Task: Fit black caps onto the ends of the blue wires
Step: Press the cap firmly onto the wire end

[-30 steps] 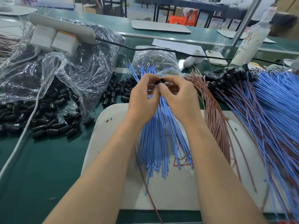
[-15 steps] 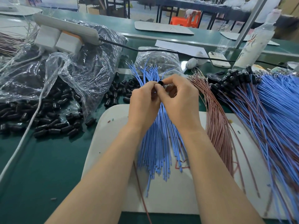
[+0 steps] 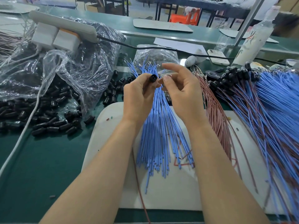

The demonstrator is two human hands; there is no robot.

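Observation:
My left hand [image 3: 139, 96] pinches a black cap [image 3: 152, 78] with its open end facing me, above the fanned bundle of blue wires [image 3: 159, 131] on the white board [image 3: 174, 191]. My right hand [image 3: 182, 92] is just right of the cap. Its index finger is lifted, while the thumb and another fingertip pinch a thin blue wire end [image 3: 166, 76] that is mostly hidden. Loose black caps [image 3: 53, 125] lie on the green mat to the left. Blue wires with caps on them [image 3: 239, 75] are piled at the right.
A crumpled clear plastic bag [image 3: 80, 65] and a white power strip [image 3: 63, 25] with a black cord sit at back left. Brown wires [image 3: 215, 113] lie right of my hands. A white bottle [image 3: 254, 38], a phone [image 3: 218, 57] and a small bag of parts [image 3: 155, 57] stand behind.
My hands were pressed together over the cap. They have parted slightly, my right index finger has lifted, and the cap's open end now shows in my left fingers.

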